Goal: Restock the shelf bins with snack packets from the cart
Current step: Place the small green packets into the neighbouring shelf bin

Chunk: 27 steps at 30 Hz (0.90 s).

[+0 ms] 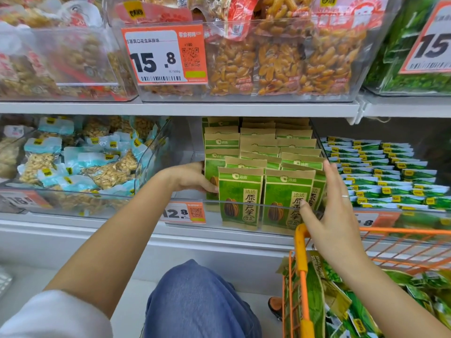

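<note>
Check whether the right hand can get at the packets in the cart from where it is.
Probably yes. The right hand hovers open just above the cart, whose top is open, and the packets lie uncovered right below it.

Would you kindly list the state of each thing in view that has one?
Sunflower seed packets: upright in rows.
Clear bin: nearly full.
Left hand: grips a left-side packet.
Right hand: open, against the right-side packets.
Orange cart: holds green packets.

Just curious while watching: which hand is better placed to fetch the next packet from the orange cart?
Probably the right hand: open, hovering directly above the orange wire cart of green packets. The left hand is steadying the green-and-brown seed packets in the bin.
</note>
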{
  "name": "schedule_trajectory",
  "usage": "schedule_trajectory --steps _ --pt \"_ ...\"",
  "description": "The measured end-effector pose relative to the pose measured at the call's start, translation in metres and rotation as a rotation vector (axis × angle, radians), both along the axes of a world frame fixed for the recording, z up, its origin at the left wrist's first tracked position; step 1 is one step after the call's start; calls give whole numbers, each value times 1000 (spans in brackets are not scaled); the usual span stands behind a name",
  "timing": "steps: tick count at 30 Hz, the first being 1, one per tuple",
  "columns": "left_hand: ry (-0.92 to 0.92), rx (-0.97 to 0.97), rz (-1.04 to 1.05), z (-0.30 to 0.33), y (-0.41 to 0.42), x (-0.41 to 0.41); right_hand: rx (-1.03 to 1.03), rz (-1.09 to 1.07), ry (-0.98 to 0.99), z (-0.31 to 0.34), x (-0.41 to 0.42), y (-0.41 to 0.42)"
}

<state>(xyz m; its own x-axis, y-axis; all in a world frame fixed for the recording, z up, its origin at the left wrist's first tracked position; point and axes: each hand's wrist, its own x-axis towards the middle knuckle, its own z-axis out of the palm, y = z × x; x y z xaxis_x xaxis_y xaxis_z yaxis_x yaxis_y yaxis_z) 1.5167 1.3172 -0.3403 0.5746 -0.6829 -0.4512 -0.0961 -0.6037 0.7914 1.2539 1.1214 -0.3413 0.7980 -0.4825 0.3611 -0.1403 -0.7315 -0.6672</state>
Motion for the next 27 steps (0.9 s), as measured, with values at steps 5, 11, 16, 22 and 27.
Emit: schedule_trajectory --steps 5,11,16,22,27 --pt "151 -142 517 9 1 5 -14 3 9 0 0 -1" --pt "424 -617 916 5 -42 21 -25 -5 14 -1 1 0" --pt "393 -749 858 7 -57 27 -28 -3 19 -2 1 -1" --pt "404 -710 748 5 -58 25 -14 -13 6 -2 1 1" --pt "327 -1000 975 19 -49 19 35 59 57 10 -5 -4"
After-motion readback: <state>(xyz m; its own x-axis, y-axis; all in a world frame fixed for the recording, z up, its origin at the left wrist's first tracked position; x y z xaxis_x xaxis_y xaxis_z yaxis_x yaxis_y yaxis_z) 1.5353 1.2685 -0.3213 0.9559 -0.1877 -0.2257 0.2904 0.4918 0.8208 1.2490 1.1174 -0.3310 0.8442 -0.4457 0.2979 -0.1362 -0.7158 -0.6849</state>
